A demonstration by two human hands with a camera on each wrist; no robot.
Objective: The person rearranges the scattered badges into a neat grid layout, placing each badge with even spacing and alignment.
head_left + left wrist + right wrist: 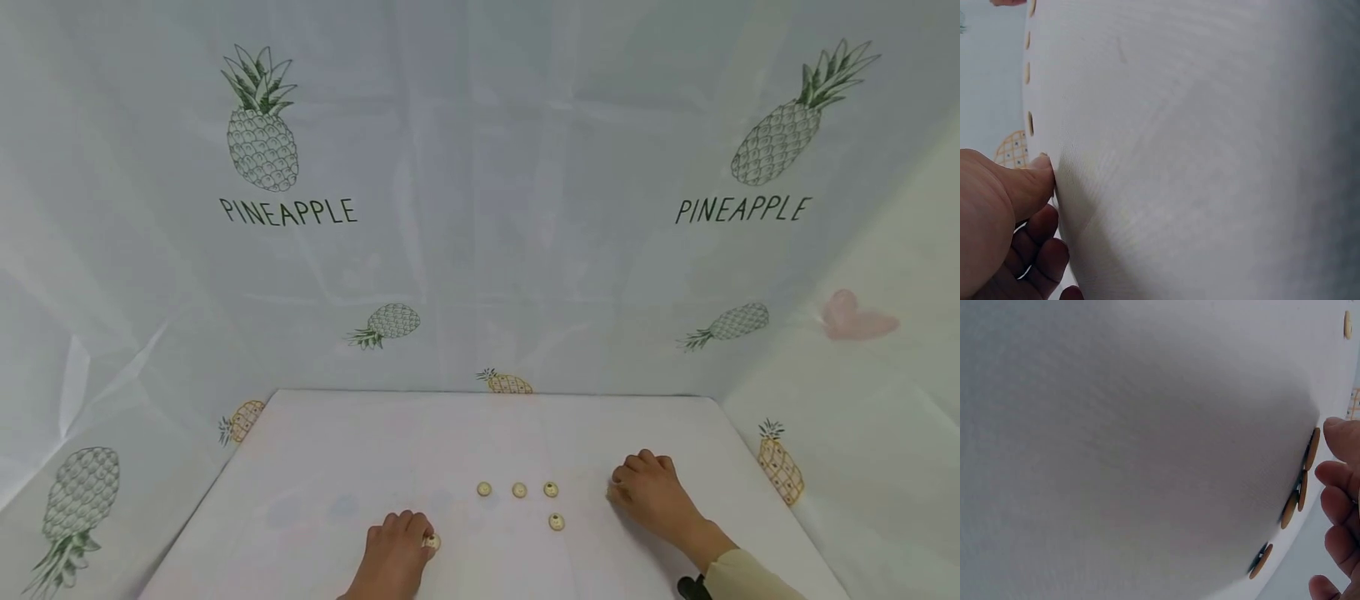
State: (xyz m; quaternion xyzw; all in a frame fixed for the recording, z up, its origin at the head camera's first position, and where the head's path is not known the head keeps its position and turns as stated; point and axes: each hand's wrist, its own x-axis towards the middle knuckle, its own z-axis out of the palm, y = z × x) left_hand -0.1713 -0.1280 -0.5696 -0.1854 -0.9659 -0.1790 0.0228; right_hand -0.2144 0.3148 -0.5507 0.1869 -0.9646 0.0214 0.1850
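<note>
In the head view my left hand point(393, 552) is low at centre-left, its fingers curled and pinching a small pale wooden disc point(432, 542) with dark marks. My right hand point(649, 493) is bent over the table farther right, with its thumb and fingertips at another disc point(610, 492), mostly covered. Between the hands lie a row of discs point(519, 490) and a single disc point(557, 522) nearer me. In the left wrist view the thumb point(1038, 172) meets the tabletop and hides the held disc. A disc point(1313, 449) spans thumb to forefinger in the right wrist view.
The white tabletop point(337, 450) has a straight back edge. Around it hangs a pale cloth point(480, 250) printed with pineapples, close along the back and both sides. A dark strap piece point(692, 587) is by the right sleeve point(750, 577).
</note>
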